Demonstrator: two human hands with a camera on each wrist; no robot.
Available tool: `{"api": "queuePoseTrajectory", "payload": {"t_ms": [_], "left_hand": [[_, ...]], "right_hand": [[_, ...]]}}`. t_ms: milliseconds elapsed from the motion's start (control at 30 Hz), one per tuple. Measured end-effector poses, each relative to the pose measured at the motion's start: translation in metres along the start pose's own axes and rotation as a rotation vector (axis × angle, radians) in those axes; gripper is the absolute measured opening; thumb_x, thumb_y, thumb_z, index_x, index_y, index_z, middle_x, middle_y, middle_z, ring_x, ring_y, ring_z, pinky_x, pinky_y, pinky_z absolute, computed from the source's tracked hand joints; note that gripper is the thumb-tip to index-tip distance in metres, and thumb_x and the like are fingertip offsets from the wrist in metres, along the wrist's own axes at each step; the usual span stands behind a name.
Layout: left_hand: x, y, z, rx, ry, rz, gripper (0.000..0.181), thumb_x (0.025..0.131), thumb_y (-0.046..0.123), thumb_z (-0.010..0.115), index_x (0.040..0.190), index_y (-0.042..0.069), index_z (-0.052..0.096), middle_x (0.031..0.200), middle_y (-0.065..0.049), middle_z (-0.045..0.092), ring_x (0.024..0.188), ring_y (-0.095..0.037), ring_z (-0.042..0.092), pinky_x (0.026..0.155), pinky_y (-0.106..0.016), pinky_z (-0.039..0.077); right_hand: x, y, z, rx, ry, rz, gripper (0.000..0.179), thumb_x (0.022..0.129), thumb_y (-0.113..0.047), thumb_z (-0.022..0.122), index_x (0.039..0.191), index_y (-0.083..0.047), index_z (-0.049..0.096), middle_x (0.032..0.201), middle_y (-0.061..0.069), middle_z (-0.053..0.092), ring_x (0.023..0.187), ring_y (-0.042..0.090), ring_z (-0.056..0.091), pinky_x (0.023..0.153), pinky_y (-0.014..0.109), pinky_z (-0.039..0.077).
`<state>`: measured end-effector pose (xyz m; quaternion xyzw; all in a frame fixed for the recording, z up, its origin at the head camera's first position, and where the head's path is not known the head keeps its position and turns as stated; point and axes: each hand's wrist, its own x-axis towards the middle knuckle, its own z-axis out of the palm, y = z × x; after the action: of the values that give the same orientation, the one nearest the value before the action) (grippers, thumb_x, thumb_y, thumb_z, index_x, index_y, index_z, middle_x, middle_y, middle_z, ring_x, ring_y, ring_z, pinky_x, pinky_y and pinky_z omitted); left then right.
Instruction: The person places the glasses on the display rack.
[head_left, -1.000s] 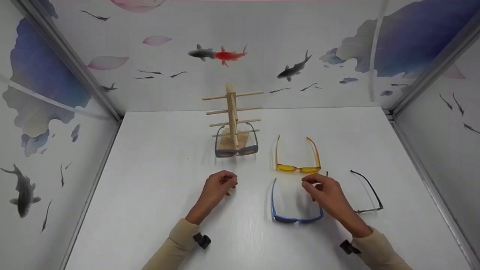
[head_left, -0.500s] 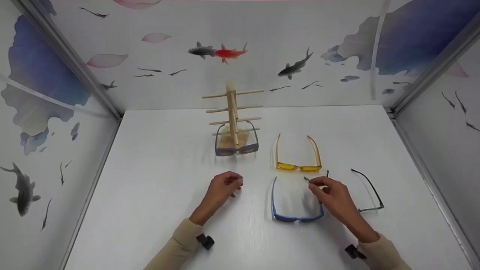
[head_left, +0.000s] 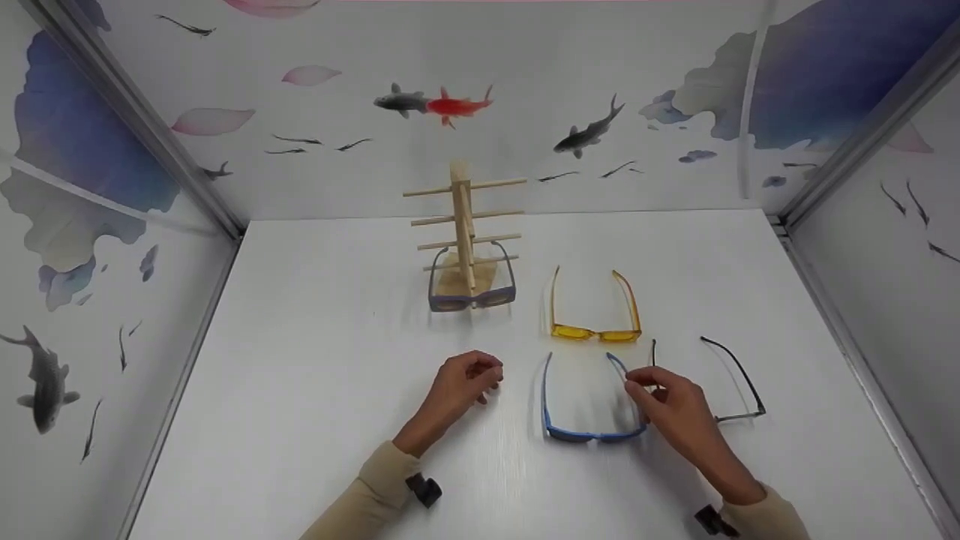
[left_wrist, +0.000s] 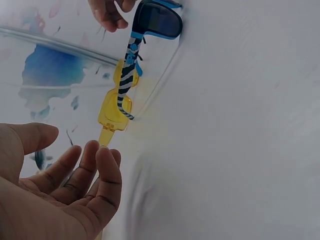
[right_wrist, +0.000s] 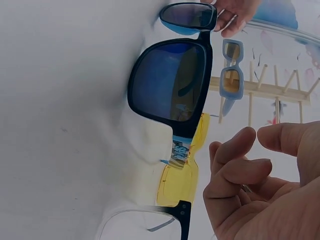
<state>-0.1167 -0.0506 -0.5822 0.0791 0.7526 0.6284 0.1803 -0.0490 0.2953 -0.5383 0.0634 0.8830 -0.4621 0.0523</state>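
Note:
My left hand (head_left: 465, 386) hovers over the table left of the blue sunglasses (head_left: 559, 433), its fingers loosely bent and holding nothing. Above the right temple of those sunglasses is my right hand (head_left: 671, 394), overlapping part of it in the head view. The right wrist view shows its thumb and index finger a small gap apart, with nothing between them. The blue sunglasses lie with dark lenses toward me and temples pointing away; a zebra-patterned temple (left_wrist: 126, 80) shows in the left wrist view. Behind them lie yellow-tinted glasses (head_left: 574, 332), also unfolded.
Dark-framed clear glasses (head_left: 739, 416) lie at the right, partly hidden by my right hand. A wooden stand (head_left: 463, 217) with several crossbars rises at the back, grey-blue sunglasses (head_left: 495, 298) hanging on its lowest part. Printed walls (head_left: 315, 172) enclose the white table (head_left: 300, 337).
My left hand has drifted right and slightly toward me. The right hand has shifted right and a little nearer, uncovering the tip of the blue sunglasses' right temple. All the glasses stay in place.

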Motion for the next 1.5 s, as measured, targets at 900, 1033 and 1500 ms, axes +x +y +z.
{"api": "queuePoseTrajectory", "payload": {"t_ms": [900, 1033, 1500], "left_hand": [[-0.009, -0.005, 0.036, -0.023, -0.113, -0.027, 0.027, 0.108, 0.023, 0.072, 0.126, 0.002, 0.075, 0.108, -0.011, 0.077, 0.095, -0.027, 0.072, 0.071, -0.030, 0.057], [-0.011, -0.006, 0.040, -0.033, -0.131, -0.034, 0.025, 0.109, 0.021, 0.072, 0.126, 0.002, 0.075, 0.108, -0.011, 0.077, 0.093, -0.025, 0.071, 0.070, -0.030, 0.056], [-0.012, -0.011, 0.050, -0.072, -0.179, -0.027, 0.019, 0.106, 0.018, 0.073, 0.121, 0.006, 0.075, 0.100, -0.014, 0.079, 0.083, -0.022, 0.073, 0.062, -0.026, 0.053]], "right_hand": [[-0.023, 0.016, 0.001, 0.018, -0.009, 0.157, 0.034, 0.105, -0.015, 0.075, 0.137, -0.003, 0.070, 0.128, 0.017, 0.073, 0.067, 0.024, 0.069, 0.053, 0.031, 0.056], [-0.024, 0.018, 0.003, 0.050, -0.019, 0.173, 0.034, 0.105, -0.014, 0.075, 0.138, -0.002, 0.070, 0.124, 0.017, 0.075, 0.066, 0.026, 0.069, 0.054, 0.033, 0.058], [-0.024, 0.021, 0.008, 0.078, -0.044, 0.171, 0.036, 0.105, -0.010, 0.073, 0.138, 0.001, 0.070, 0.127, 0.021, 0.075, 0.066, 0.026, 0.071, 0.054, 0.034, 0.059]]}}
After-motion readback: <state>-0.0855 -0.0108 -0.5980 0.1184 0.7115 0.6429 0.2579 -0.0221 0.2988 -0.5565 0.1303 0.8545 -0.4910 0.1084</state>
